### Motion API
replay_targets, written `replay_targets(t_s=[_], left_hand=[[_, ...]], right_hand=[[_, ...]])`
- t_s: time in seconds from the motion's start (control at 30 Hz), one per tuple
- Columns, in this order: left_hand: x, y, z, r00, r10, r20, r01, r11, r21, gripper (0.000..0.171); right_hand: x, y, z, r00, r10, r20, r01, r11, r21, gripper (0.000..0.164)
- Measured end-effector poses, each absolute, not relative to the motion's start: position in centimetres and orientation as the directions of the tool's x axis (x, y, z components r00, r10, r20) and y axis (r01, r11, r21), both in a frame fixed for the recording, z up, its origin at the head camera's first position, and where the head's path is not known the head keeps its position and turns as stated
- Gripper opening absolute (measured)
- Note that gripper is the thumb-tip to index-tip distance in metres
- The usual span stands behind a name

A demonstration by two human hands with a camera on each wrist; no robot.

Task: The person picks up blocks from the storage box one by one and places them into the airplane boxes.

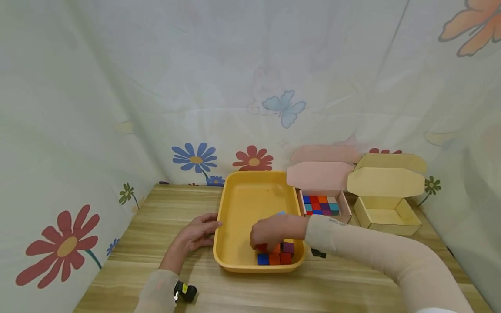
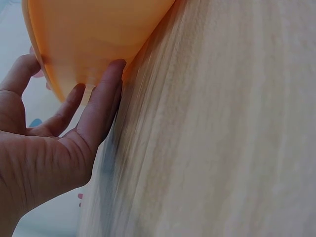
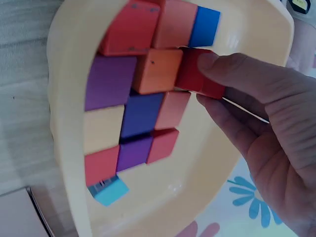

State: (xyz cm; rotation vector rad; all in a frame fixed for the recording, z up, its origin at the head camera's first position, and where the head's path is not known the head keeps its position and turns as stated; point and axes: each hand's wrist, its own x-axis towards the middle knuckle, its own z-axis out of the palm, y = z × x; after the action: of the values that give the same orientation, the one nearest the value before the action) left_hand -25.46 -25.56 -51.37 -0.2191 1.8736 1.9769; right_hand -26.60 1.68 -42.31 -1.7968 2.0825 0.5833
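Note:
A yellow tray point(image 1: 242, 200) stands on the table with several coloured cubes point(image 1: 275, 259) laid in rows at its near right corner. My right hand point(image 1: 270, 232) is inside the tray and pinches a red cube point(image 3: 190, 69) between thumb and fingers. That cube sits against an orange cube point(image 3: 158, 71) and near a blue cube point(image 3: 205, 26). A light blue cube point(image 3: 111, 191) lies tilted at the other end of the rows. My left hand point(image 1: 200, 232) touches the tray's left side, its fairly straight fingers point(image 2: 101, 106) against the outer wall.
Right of the tray, a pink box point(image 1: 344, 208) with its lid raised holds several coloured cubes. Beside it stands a pale yellow box point(image 1: 387, 224), also with its lid up. A patterned curtain point(image 1: 219, 87) hangs behind the wooden table point(image 1: 180, 195).

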Motion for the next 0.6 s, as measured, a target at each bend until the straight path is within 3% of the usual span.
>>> replay_targets(t_s=[0.13, 0.4, 0.6], left_hand=[[-25.5, -25.5, -51.4, -0.905, 0.180, -0.386, -0.396, -0.022, 0.918, 0.065], [-25.6, -25.4, -51.3, -0.906, 0.173, -0.386, -0.397, -0.030, 0.917, 0.064], [-25.5, -25.4, -51.4, -0.905, 0.172, -0.388, -0.398, -0.029, 0.917, 0.063]], right_hand=[[-27.4, 2.3, -41.5, -0.149, -0.872, -0.466, -0.989, 0.134, 0.066, 0.020], [-28.1, 4.4, -38.6, -0.247, -0.856, -0.454, -0.967, 0.250, 0.054, 0.030], [-28.9, 6.0, -37.3, -0.265, -0.862, -0.432, -0.961, 0.271, 0.048, 0.028]])
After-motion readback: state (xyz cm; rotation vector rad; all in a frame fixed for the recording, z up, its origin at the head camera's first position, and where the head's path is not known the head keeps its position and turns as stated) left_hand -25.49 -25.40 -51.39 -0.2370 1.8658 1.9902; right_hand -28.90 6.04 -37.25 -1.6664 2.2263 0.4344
